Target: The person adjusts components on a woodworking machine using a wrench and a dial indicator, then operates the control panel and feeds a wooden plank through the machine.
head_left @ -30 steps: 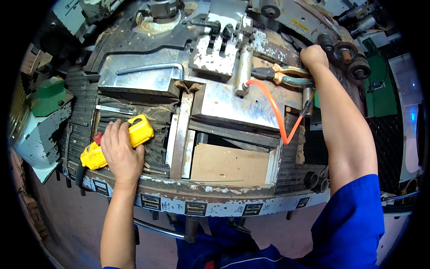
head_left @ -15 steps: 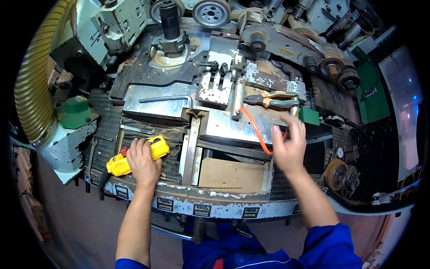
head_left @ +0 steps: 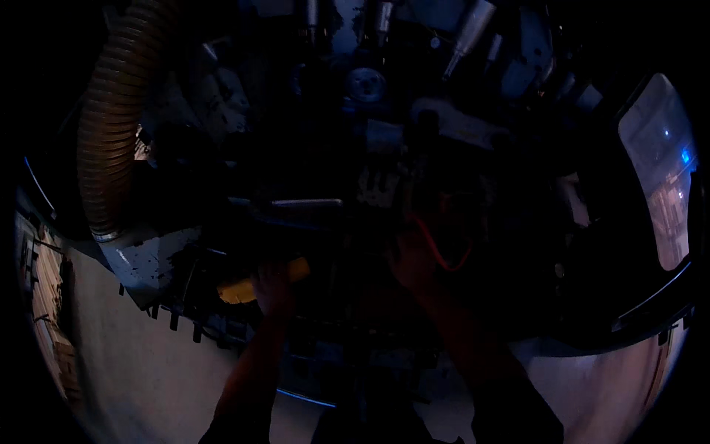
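Observation:
The scene is very dark, so much detail is lost. My left hand lies across a long yellow handheld device at the front of the machine bed, fingers closed over it. Its yellow ends stick out on both sides of the hand. My right hand is at the middle of the bed, just left of the looping orange hose. Shadow hides its fingers and anything in them. Behind my left hand lies a silver hex key. The pliers seen earlier are lost in the dark.
A ribbed extraction hose runs down the left side to a pale metal hood. Metal spindles and a round wheel stand at the back. A window panel is at the right, and stacked wood at the far left.
The light over the machine has gone out. My right hand has moved left, from the hose's right side to its left. My left hand stays on the yellow device. The view has shifted.

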`<action>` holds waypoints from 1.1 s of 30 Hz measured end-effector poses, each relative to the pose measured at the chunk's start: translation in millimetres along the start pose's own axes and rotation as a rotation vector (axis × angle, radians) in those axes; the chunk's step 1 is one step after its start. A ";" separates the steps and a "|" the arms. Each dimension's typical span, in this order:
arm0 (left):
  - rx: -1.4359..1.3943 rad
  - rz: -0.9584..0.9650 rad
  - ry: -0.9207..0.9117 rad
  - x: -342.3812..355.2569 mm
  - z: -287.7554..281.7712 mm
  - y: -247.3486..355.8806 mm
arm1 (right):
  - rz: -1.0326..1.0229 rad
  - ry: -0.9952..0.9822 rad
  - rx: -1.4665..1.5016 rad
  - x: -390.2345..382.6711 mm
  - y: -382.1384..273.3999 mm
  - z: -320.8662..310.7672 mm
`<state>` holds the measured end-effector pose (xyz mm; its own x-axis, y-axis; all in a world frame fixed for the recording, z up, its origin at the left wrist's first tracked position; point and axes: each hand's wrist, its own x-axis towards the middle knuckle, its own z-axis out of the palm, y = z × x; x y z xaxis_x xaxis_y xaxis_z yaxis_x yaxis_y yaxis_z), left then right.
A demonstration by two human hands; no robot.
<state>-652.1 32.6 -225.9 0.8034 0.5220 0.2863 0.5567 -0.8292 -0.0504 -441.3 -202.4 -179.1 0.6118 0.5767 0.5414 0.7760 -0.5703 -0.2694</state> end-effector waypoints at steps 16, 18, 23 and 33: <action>-0.265 -0.001 -0.012 15.5 -29.4 -0.5 | -0.154 0.095 0.019 42.9 -15.6 -26.0; -0.290 -0.021 -0.019 19.0 -32.6 0.8 | -0.200 0.032 0.000 38.1 -5.1 -21.6; -0.279 -0.018 -0.026 15.8 -23.8 -2.3 | -0.207 -0.065 0.078 46.5 -8.6 -19.8; -0.317 -0.035 -0.167 23.4 -16.0 -5.0 | -0.062 -0.246 0.045 52.7 -1.8 -6.8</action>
<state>-639.4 45.8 -203.7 0.8228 0.5553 0.1213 0.5126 -0.8171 0.2639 -411.5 -174.9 -144.7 0.5776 0.7375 0.3498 0.8158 -0.5062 -0.2797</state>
